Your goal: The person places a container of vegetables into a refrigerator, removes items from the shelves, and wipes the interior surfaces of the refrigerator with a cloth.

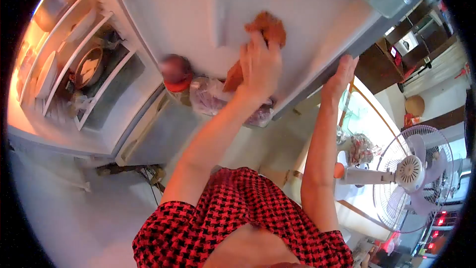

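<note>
Cloth, orange-brown and bunched, lies against the pale inner face of the fridge door, with the left grip closed over its middle; one end bulges past the fingertips and the other sticks out on the near side of the hand, just beside a clear bag of purplish contents. Wiping seems to be the work in hand, and it is best done with the cloth folded into a flat pad, since a loose bunch presses only where it bulges. Even pressure from the whole hand, in slow overlapping strokes, should cover the panel better than dabs from the fingertips. The right grip is straight-fingered and clasps nothing, laid along the outer edge of the door (whether it pushes there or merely rests, I cannot tell); a steady palm at that spot would be a sound brace, because a hinged door tends to swing under a push. Care is called for near the bag and the red-banded jar beside it: tucking in the cloth's trailing end would keep it from snagging either one, and shorter strokes suit that crowded side.
</note>
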The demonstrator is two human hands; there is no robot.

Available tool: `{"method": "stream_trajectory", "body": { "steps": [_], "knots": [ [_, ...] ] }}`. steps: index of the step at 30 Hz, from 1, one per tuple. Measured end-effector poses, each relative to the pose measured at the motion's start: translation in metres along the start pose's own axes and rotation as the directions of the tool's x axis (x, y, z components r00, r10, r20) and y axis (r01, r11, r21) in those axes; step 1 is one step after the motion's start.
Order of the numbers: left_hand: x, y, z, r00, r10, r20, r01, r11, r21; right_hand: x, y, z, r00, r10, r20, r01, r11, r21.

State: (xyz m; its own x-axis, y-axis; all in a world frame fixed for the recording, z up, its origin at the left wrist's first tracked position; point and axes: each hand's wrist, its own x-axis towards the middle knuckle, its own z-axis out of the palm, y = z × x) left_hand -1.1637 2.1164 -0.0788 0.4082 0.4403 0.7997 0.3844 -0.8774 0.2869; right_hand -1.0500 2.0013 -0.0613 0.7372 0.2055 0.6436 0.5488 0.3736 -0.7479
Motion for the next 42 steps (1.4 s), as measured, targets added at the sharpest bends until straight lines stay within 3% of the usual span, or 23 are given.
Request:
{"method": "stream_trajectory", "body": {
  "steps": [2, 6, 8, 13, 15, 19, 23, 25, 26, 28, 32, 34, 35, 36, 38, 39, 42],
  "knots": [
    [-0.028, -0.001, 0.007, 0.992, -0.048, 0.120, 0.053, 0.998, -0.044, 0.000, -0.001, 0.004, 1.000, -0.005, 0.000, 0.005, 0.998, 0.059],
    [-0.027, 0.008, 0.005, 0.968, -0.133, 0.214, 0.160, 0.981, -0.112, -0.003, -0.009, 0.008, 0.999, -0.007, -0.037, 0.007, 1.000, -0.010],
    [0.009, 0.013, -0.012, 0.993, -0.021, -0.117, 0.002, 0.988, -0.154, -0.005, -0.010, 0.008, 0.997, 0.012, -0.070, -0.014, 1.000, -0.025],
    [-0.037, 0.006, 0.012, 0.989, -0.130, 0.070, 0.140, 0.974, -0.178, -0.008, -0.015, 0.011, 0.999, 0.003, -0.038, -0.003, 1.000, 0.023],
    [-0.051, 0.013, 0.009, 0.985, -0.085, 0.153, 0.133, 0.933, -0.334, -0.008, -0.015, 0.010, 0.999, 0.001, -0.039, 0.001, 1.000, 0.027],
    [-0.002, 0.017, -0.009, 0.997, -0.072, 0.039, 0.078, 0.975, -0.207, -0.003, -0.014, 0.008, 0.999, 0.026, -0.024, -0.027, 0.999, -0.036],
    [-0.031, 0.019, 0.006, 0.985, -0.137, 0.106, 0.159, 0.959, -0.233, -0.008, -0.008, 0.008, 0.997, -0.018, -0.073, 0.016, 1.000, -0.018],
    [-0.049, 0.024, 0.009, 0.960, -0.162, 0.228, 0.250, 0.864, -0.438, -0.013, -0.012, 0.007, 0.998, 0.026, -0.053, -0.024, 0.999, 0.037],
    [-0.046, 0.023, 0.008, 0.959, -0.171, 0.227, 0.258, 0.861, -0.439, -0.012, -0.014, 0.008, 0.998, 0.056, -0.031, -0.053, 0.994, 0.094],
    [-0.025, 0.021, 0.006, 0.991, -0.118, 0.062, 0.127, 0.978, -0.165, -0.008, -0.011, 0.007, 0.999, 0.042, -0.015, -0.040, 0.995, 0.092],
    [-0.012, 0.009, -0.016, 0.991, -0.096, 0.093, 0.115, 0.966, -0.233, -0.008, -0.007, 0.003, 0.998, 0.031, -0.048, -0.031, 1.000, -0.002],
    [-0.042, 0.011, -0.003, 0.938, -0.251, 0.239, 0.291, 0.945, -0.148, -0.010, -0.012, 0.010, 0.998, -0.022, -0.055, 0.023, 1.000, 0.012],
    [-0.053, 0.008, -0.002, 0.991, -0.121, 0.052, 0.131, 0.958, -0.255, -0.011, -0.014, 0.011, 0.998, -0.020, -0.065, 0.021, 1.000, 0.019],
    [-0.058, 0.006, 0.005, 0.990, -0.128, 0.052, 0.137, 0.955, -0.264, -0.013, -0.014, 0.010, 0.997, -0.012, -0.070, 0.013, 1.000, 0.022],
    [-0.044, 0.011, -0.010, 0.870, -0.272, 0.411, 0.352, 0.927, -0.131, -0.011, -0.009, 0.003, 1.000, -0.014, -0.025, 0.014, 1.000, -0.009],
    [-0.037, 0.007, -0.004, 0.954, -0.257, 0.151, 0.278, 0.951, -0.134, -0.011, -0.010, 0.003, 1.000, 0.003, -0.012, -0.003, 1.000, -0.002],
    [0.002, 0.002, -0.023, 0.973, -0.224, 0.055, 0.231, 0.949, -0.214, -0.011, -0.010, 0.004, 1.000, -0.003, 0.004, 0.003, 1.000, 0.010]
  ]
}}
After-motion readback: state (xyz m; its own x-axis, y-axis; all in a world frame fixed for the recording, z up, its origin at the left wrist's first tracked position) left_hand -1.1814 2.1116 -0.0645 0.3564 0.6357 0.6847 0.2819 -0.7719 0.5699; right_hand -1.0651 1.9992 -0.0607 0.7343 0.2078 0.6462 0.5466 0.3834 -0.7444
